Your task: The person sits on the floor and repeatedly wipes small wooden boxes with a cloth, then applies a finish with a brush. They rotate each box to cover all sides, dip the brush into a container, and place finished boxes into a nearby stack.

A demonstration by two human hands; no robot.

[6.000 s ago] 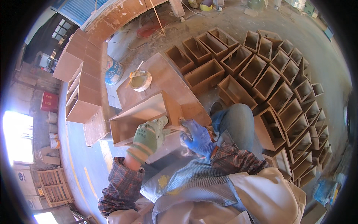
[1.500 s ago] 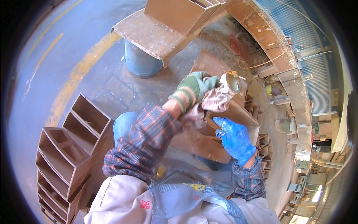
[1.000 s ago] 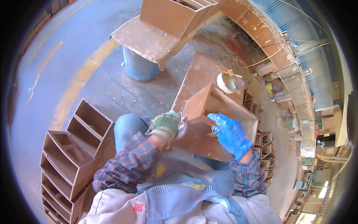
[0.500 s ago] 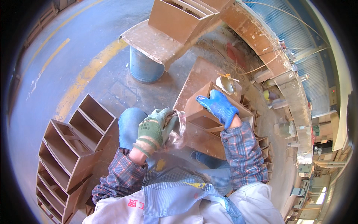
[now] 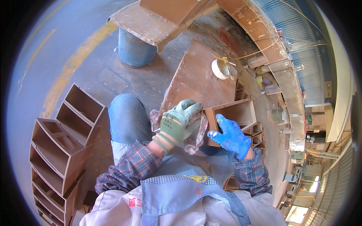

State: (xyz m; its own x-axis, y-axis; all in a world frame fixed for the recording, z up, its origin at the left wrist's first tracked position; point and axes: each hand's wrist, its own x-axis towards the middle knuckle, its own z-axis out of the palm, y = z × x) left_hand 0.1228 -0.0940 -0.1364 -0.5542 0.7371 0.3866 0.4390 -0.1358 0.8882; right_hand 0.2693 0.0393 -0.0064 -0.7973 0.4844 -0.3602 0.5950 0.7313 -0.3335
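Observation:
My left hand (image 5: 179, 122), in a green and grey work glove, is closed on a stained, crumpled rag (image 5: 201, 133) that hangs out on both sides of it. The rag is beside the left edge of an open brown wooden box (image 5: 237, 113). In a blue glove with a worn fingertip, my right hand (image 5: 230, 136) grips the near side of that box, thumb and fingers at its panel edge. The box is tilted at the near end of a brown board (image 5: 200, 75). Part of its lower side is hidden behind my hands.
A white tub (image 5: 220, 69) with a yellowish tool across its rim stands on the board. Stacked wooden boxes (image 5: 60, 150) are at my left, with smaller ones (image 5: 258, 133) at right. A blue drum (image 5: 135, 49) supports a worn panel ahead. A long stained bench (image 5: 279, 71) curves along the right.
The box has been turned and lowered toward me, so its open inside now shows. My right hand has moved down with it. My left hand and the rag have come right, closer to the box.

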